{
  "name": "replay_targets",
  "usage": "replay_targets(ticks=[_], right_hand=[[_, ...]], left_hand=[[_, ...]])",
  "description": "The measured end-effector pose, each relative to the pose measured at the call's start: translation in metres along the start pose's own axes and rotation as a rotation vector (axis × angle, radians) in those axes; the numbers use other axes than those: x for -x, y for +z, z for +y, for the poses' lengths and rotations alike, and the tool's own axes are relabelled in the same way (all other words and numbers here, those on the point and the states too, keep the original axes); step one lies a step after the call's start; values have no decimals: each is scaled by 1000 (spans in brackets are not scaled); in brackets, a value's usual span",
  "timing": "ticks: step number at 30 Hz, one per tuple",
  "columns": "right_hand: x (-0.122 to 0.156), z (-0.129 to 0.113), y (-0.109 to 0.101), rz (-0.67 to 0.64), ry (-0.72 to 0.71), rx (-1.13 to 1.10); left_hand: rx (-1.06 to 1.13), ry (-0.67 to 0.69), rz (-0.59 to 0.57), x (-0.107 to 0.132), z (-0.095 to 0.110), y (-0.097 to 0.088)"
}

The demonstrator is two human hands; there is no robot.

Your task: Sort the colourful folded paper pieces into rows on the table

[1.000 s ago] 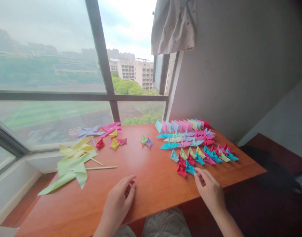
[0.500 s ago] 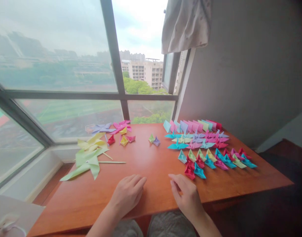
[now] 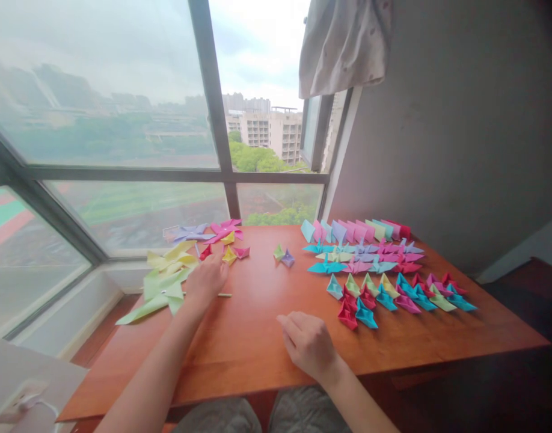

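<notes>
My left hand (image 3: 207,278) reaches over the left side of the table, beside a red folded paper piece (image 3: 205,252) and above the stick of a pale green paper pinwheel (image 3: 163,293). Its back faces me and partly hides the fingers, which look slightly apart; I see nothing held. Close by lie yellow folded paper pieces (image 3: 230,256) and a pink one (image 3: 242,253). My right hand (image 3: 309,343) is over the table's near part, fingers loosely curled together, holding nothing visible. Farther off sit a small green folded piece (image 3: 278,252) and a purple one (image 3: 287,258).
On the right are rows of folded paper boats (image 3: 366,313), paper cranes (image 3: 328,264) and upright folded papers (image 3: 350,231). Yellow (image 3: 172,257), purple (image 3: 188,233) and magenta pinwheels (image 3: 226,228) lie at left. The wooden table (image 3: 253,313) stands against a window.
My left hand has moved forward and left from the near edge to the folded pieces. The right hand has shifted left, its fingers more curled. The view has turned slightly left.
</notes>
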State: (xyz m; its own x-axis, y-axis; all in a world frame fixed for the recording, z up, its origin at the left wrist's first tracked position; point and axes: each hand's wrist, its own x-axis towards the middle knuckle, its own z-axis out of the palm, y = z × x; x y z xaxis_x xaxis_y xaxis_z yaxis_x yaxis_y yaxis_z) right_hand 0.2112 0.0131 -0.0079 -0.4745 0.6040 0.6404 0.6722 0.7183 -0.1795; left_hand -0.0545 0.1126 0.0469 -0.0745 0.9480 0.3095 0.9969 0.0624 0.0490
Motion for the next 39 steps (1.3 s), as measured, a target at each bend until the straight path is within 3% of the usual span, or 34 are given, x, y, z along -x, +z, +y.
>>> replay_targets(ticks=[7,13,19,23,27,31,35,39], right_hand=[[-3,2,2,3,42,-11],[-3,3,2,11,103,-57],[-2,4,1,54,172,-113],[-4,7,-1,79,275,-198],[-4,7,-2,69,290,-228],[-3,5,-3,54,226,-237],[-2,3,-6,35,209,-248],[7,-1,-9,125,248,-233]], left_hand=[[66,14,-23,-13,-1,10],[137,16,18,-6,-3,3],[282,112,46,41,13,-11],[546,295,35,78,35,-11],[664,364,-26,101,52,-8],[749,340,-65,112,57,0],[872,202,-71,117,55,11],[931,144,-126,119,50,13]])
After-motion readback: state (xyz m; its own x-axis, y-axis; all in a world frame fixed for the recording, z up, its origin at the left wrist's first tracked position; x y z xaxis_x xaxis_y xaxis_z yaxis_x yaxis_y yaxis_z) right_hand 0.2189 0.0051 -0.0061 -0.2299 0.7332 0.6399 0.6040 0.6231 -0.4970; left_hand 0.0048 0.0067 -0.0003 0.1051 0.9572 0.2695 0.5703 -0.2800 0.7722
